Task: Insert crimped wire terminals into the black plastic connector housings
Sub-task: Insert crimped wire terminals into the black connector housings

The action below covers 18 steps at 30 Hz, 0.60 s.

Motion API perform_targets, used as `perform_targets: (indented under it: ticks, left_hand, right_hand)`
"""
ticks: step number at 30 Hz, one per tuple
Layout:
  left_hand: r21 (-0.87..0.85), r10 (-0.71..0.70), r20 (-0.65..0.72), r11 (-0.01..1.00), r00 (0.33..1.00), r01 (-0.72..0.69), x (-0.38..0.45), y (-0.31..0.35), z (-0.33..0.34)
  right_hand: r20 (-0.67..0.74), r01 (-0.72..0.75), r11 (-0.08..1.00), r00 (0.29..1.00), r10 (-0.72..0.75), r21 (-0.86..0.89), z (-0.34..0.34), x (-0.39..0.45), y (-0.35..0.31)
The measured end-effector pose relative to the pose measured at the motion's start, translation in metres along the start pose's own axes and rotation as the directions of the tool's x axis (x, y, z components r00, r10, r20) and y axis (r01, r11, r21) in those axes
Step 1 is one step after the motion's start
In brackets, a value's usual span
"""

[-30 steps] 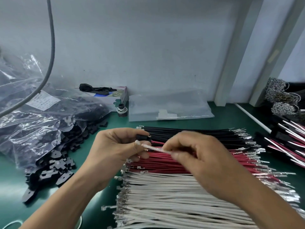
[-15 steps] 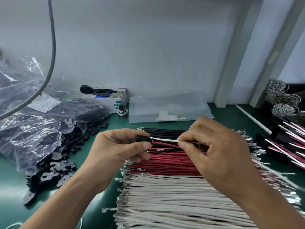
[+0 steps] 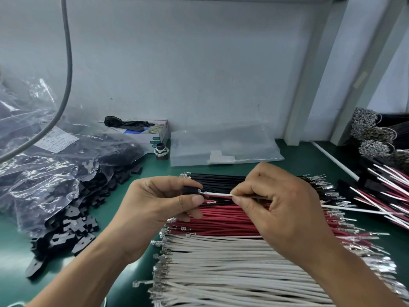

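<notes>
My left hand (image 3: 161, 200) pinches a small black connector housing (image 3: 190, 189) between thumb and fingers above the wire rows. My right hand (image 3: 281, 209) pinches a white wire (image 3: 218, 193) whose crimped tip sits at the housing's right face. A red wire end (image 3: 209, 202) hangs from the housing just below. Under my hands lie rows of black wires (image 3: 221, 179), red wires (image 3: 223, 222) and white wires (image 3: 232, 262), all with metal terminals at their ends.
Loose black housings (image 3: 66, 229) spill from a clear plastic bag (image 3: 44, 173) at the left. A small box (image 3: 152, 136) and a flat clear bag (image 3: 223, 149) lie at the back. Finished harnesses (image 3: 380, 189) pile at the right on the green mat (image 3: 13, 262).
My right hand has brought the white wire up from the pile and level with the housing, and its tip now meets the housing. My left hand has stayed put.
</notes>
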<state>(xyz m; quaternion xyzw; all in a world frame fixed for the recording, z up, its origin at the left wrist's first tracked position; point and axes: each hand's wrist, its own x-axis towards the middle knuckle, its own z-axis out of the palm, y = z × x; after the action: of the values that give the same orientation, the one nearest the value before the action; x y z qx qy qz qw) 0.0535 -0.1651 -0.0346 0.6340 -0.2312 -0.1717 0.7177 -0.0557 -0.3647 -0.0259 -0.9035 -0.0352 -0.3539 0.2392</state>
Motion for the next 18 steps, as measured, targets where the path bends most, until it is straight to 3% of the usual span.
perform_targets:
  ticks: [3,9,18]
  left_hand:
    - [0.015,0.014,-0.018,1.000,1.000,-0.014,0.000,0.000,0.000]
    - [0.059,0.025,0.016,0.998,1.000,-0.026,-0.003,-0.001,0.000]
    - [0.081,0.046,0.018,0.996,0.999,-0.047,-0.003,-0.002,0.000]
  right_hand:
    - [-0.018,-0.024,1.000,1.000,0.024,0.009,0.003,0.001,-0.001]
    - [0.081,-0.077,0.977,0.995,0.063,0.197,0.013,-0.003,-0.002]
    - [0.052,-0.066,0.981,0.997,0.057,0.183,0.019,-0.004,-0.003]
